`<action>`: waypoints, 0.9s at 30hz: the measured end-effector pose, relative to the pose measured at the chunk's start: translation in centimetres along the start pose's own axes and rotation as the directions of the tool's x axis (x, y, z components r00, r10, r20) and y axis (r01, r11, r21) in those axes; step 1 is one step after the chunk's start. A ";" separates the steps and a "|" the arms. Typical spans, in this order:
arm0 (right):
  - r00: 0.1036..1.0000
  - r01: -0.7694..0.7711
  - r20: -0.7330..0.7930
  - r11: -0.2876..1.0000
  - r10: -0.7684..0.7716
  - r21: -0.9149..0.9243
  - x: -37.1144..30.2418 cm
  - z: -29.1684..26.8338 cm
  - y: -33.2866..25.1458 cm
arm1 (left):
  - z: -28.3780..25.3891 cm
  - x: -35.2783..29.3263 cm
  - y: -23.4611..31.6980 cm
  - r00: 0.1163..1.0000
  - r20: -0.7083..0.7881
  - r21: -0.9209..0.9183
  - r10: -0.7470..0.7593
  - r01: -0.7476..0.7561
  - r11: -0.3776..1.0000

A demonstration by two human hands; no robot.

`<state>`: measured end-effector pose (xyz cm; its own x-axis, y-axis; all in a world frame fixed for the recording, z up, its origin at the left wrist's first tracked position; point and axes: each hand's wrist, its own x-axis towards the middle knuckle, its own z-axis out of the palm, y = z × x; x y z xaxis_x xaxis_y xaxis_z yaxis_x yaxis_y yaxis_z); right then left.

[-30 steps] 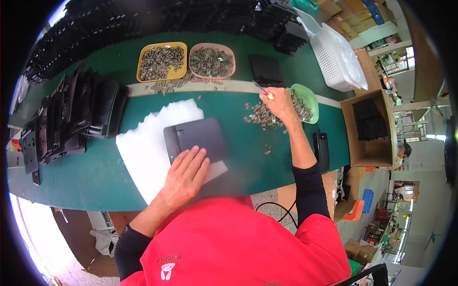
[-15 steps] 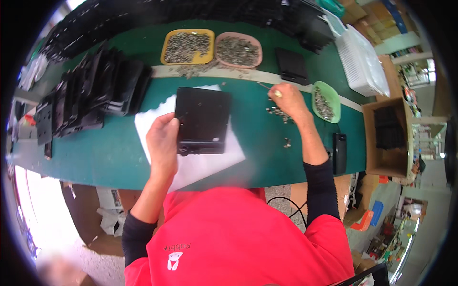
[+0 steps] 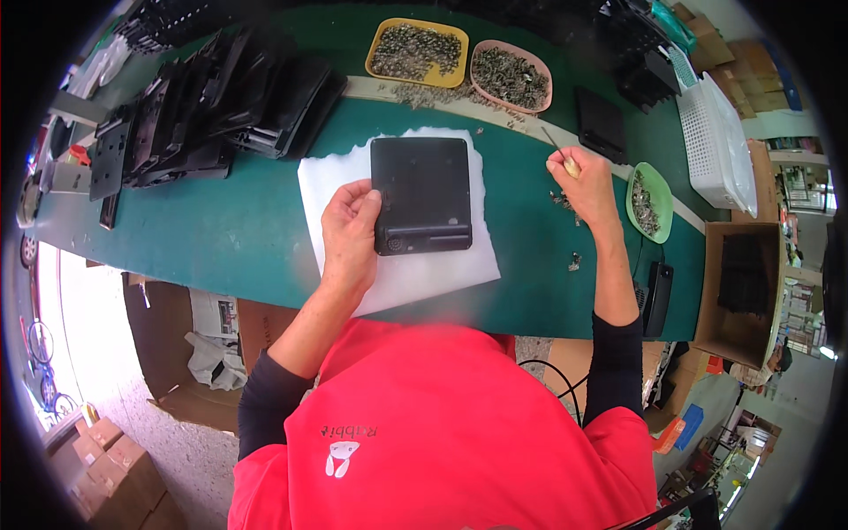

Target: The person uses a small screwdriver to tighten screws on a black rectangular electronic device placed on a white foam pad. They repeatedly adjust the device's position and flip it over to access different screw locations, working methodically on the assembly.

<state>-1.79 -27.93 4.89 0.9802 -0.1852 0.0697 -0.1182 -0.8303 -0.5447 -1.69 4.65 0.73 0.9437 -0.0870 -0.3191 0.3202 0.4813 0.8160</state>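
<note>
A flat black plastic casing (image 3: 422, 185) with a raised bar along its near edge is over a white foam sheet (image 3: 336, 190). My left hand (image 3: 352, 225) grips the casing at its left edge, thumb on top. To the right, my right hand (image 3: 585, 187) is closed round the pale yellow handle of a thin-shafted tool (image 3: 571, 168), probably a screwdriver; its tip points up and left. Beneath that hand lie loose small metal parts (image 3: 560, 200), and a few more (image 3: 575, 261) are nearer me. A green tray of small metal parts (image 3: 664, 231) stands right beside it.
A yellow tray (image 3: 374, 64) and a pink tray (image 3: 547, 95) hold small metal pieces at the back, with spilled pieces in front. Stacked black casings (image 3: 212, 106) crowd the left. A black device (image 3: 658, 299), a white basket (image 3: 707, 150) and a cardboard box (image 3: 707, 331) are on the right.
The whole view has shifted, so the table appears farther right and higher. The casing's top now faces me more squarely. Both hands keep their holds.
</note>
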 end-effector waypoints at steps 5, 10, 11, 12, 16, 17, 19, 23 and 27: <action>0.958 -0.275 0.239 0.736 0.158 0.618 -2.5 1.2 -1.5 | 1.2 -1.1 1.9 0.961 0.043 0.108 0.274 -0.277 0.955; 0.835 -0.541 0.545 0.305 0.079 0.784 -4.6 2.7 -0.7 | 1.6 -1.0 2.7 0.971 -0.032 0.046 0.235 -0.233 0.971; 0.823 -0.560 0.566 0.251 0.054 0.789 -4.9 2.8 -0.8 | 1.3 -1.1 2.3 0.950 -0.045 0.120 0.310 -0.303 0.946; 0.810 -0.579 0.585 0.196 0.032 0.791 -5.3 3.0 -1.1 | 1.2 -1.2 2.0 0.888 0.016 0.231 0.459 -0.450 0.863; 0.824 -0.566 0.567 0.064 0.013 0.822 -6.4 3.0 -1.2 | 1.2 -2.4 1.5 0.233 0.584 0.389 0.777 -0.921 -0.017; 0.835 -0.551 0.550 0.041 0.030 0.834 -6.6 2.9 -1.3 | 1.0 -2.7 0.9 0.149 0.699 0.361 0.699 -0.918 -0.165; 0.844 -0.529 0.524 0.010 0.110 0.849 -7.0 2.9 -1.0 | 1.5 -4.4 0.2 0.228 0.853 0.372 0.469 -0.897 -0.240; 0.841 -0.529 0.515 0.053 0.164 0.847 -7.7 3.2 -0.3 | 1.3 -5.8 -3.0 0.287 0.908 0.361 0.305 -0.906 -0.222; 0.819 -0.558 0.527 0.101 0.228 0.824 -8.6 3.4 -2.4 | 3.3 -5.5 -1.6 0.392 0.837 0.428 0.381 -0.904 -0.011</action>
<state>-9.42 -22.55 2.75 0.8592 -0.0641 -0.5076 -0.4283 0.4528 -0.7820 -7.10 1.46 2.74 0.5611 -0.5814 0.5892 -0.8210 -0.3003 0.4855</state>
